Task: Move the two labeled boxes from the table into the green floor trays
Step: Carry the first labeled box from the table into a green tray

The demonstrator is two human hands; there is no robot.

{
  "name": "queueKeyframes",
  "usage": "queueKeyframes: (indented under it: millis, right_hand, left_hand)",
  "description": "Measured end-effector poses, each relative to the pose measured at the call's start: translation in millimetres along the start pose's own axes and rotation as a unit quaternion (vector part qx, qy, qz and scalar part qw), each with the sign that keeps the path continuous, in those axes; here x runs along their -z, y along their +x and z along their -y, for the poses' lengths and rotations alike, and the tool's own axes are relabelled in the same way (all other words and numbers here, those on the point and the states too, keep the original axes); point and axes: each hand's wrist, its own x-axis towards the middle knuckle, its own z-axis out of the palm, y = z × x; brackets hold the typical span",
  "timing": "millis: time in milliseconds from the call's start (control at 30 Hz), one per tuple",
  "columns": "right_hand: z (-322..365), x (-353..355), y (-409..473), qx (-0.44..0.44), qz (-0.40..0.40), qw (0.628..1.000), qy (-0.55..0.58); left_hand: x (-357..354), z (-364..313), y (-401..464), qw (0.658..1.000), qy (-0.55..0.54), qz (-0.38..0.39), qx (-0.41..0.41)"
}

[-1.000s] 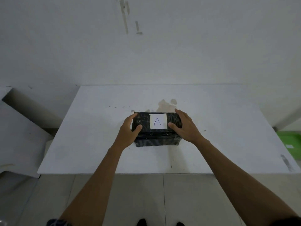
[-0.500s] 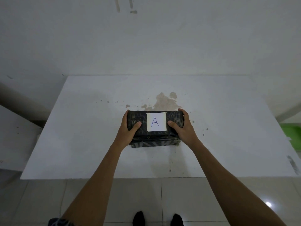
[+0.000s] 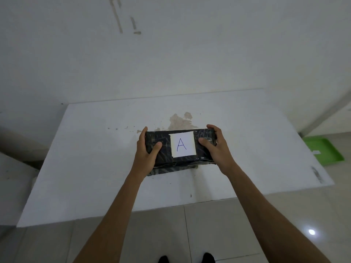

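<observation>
Both my hands clamp the ends of the box marked A.

My left hand [image 3: 146, 150] and right hand [image 3: 215, 147] squeeze the black box [image 3: 180, 149] at centre frame, over the stained white table [image 3: 91, 158]. A green tray [image 3: 324, 150] lies on the floor at right; its contents are unclear.

Bare plain room, stained white table [image 3: 95, 168], blank wall [image 3: 190, 54], tiled floor [image 3: 218, 234]
</observation>
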Motion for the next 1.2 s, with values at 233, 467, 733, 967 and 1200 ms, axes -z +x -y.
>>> queueKeyframes:
  millis: [233, 467, 733, 967, 1200]
  right_hand:
    - [16.6, 58.9, -52.2, 0.001, -0.08, 0.997, -0.018]
    - [23.5, 161.2, -85.1, 0.012, -0.096, 0.995, -0.005]
    - [27.6, 317.8, -97.0, 0.023, -0.098, 0.995, 0.0]
    - [28.9, 443.9, -77.9, 0.02, -0.116, 0.993, -0.001]
    - [30.3, 550.2, -6.7, 0.027, -0.124, 0.992, -0.008]
  left_hand:
    - [-55.1, -17.9, -47.1, 1.0, 0.0, 0.015, 0.014]
    - [-147.7, -48.1, -79.4, 0.999, -0.023, 0.048, -0.005]
    - [-298.9, -79.0, -106.6, 0.998, -0.023, 0.05, -0.022]
    - [-425.1, -94.7, -98.3, 0.997, -0.023, 0.066, -0.018]
    - [-541.6, -110.1, -39.9, 0.997, -0.022, 0.064, -0.022]
